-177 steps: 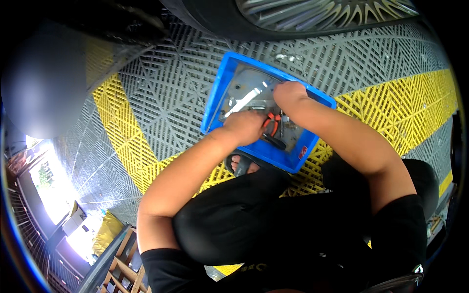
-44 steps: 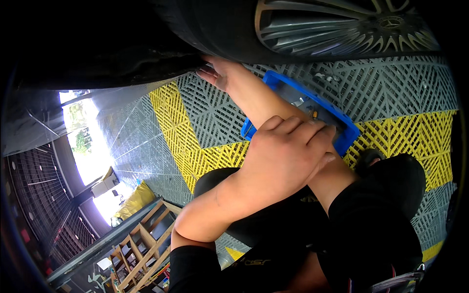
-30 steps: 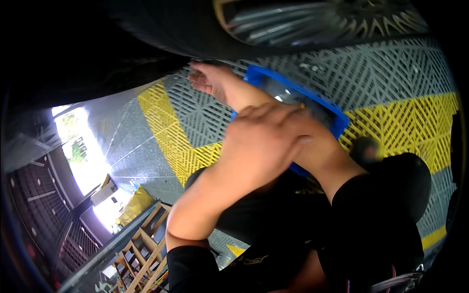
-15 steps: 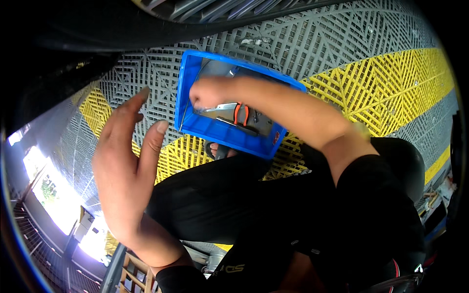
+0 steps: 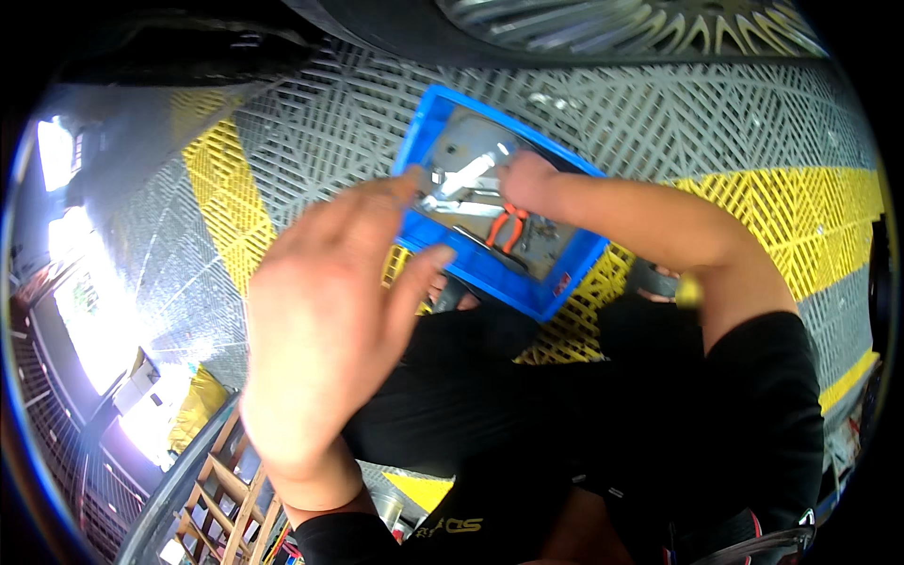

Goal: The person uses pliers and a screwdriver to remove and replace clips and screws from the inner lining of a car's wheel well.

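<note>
My right hand (image 5: 529, 183) reaches into a blue plastic bin (image 5: 504, 289), its fingers curled among metal tools; what they grip, if anything, is hidden. Beside those fingers a shiny long metal tool (image 5: 469, 176) lies slanted, too bright to tell its kind. Pliers with orange handles (image 5: 506, 228) rest just below my right hand, and a dark rod-shaped tool (image 5: 490, 247) lies along the bin's near side. My left hand (image 5: 330, 282) is in the air at the bin's left near corner, holding nothing, with thumb and fingers apart. Its fingertips overlap the bin's left wall in view.
Grey and yellow grid tiles (image 5: 744, 207) cover the floor. A vehicle wheel (image 5: 640, 28) with a spoked rim stands just beyond the bin. My feet in dark sandals (image 5: 456, 296) are close to its near side. A wooden rack (image 5: 226, 480) stands at the lower left.
My right hand has moved from the bin's left end toward its far right side. My left hand has shifted right, closer to the bin. The whole view has turned and shifted, showing more wheel.
</note>
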{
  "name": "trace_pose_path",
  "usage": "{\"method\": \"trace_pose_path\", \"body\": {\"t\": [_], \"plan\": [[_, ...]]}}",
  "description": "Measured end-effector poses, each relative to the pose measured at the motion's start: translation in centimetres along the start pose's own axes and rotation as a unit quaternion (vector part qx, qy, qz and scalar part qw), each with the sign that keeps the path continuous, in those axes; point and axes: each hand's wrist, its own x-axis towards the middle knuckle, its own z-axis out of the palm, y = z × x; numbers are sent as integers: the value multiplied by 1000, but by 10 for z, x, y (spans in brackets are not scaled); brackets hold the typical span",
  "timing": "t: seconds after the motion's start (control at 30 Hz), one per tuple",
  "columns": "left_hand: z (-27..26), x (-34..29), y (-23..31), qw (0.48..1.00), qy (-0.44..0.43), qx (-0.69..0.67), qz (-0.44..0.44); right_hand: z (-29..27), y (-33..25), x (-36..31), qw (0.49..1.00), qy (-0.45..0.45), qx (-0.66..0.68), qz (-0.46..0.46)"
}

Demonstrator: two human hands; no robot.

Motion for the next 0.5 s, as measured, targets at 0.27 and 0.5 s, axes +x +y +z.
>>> {"method": "trace_pose_path", "body": {"t": [0.27, 0.5], "plan": [[0, 9, 9, 999, -20, -32, 39, -146, -30, -43, 988, -150, 29, -9], [8, 29, -28, 974, 48, -135, -176, -219, -3, -62, 903, 7, 429, -11]]}}
